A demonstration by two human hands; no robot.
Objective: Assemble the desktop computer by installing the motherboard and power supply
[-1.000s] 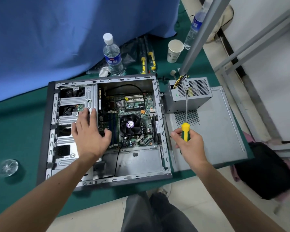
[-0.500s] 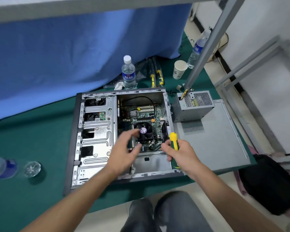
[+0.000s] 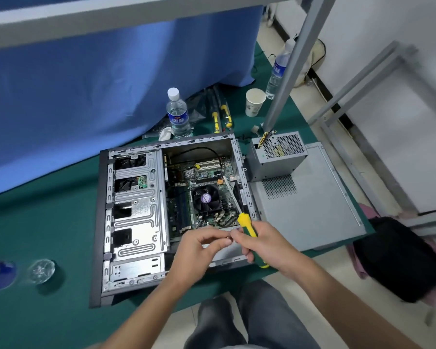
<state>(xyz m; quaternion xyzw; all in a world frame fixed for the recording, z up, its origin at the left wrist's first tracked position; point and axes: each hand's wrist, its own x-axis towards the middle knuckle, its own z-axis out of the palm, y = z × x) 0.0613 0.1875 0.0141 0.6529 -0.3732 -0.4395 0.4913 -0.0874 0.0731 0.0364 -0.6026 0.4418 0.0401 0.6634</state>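
Motherboard (image 3: 202,195) sits seated inside the open case (image 3: 134,217), just ahead of both hands; power supply (image 3: 275,154) waits outside on the removed side panel (image 3: 312,202), ahead and right of them. Right hand (image 3: 264,244) wraps the green-and-yellow screwdriver (image 3: 247,230), shaft angled up over the board toward the case's right wall. Left hand (image 3: 199,248) has fingers curled, fingertips meeting the right thumb as if pinching something small, likely a screw being passed to the driver; the item itself is too small to confirm. Case lies flat on the table (image 3: 35,248), which gives the driver straight-down access to the mounting holes. Water bottle (image 3: 178,114) stands beyond the case.
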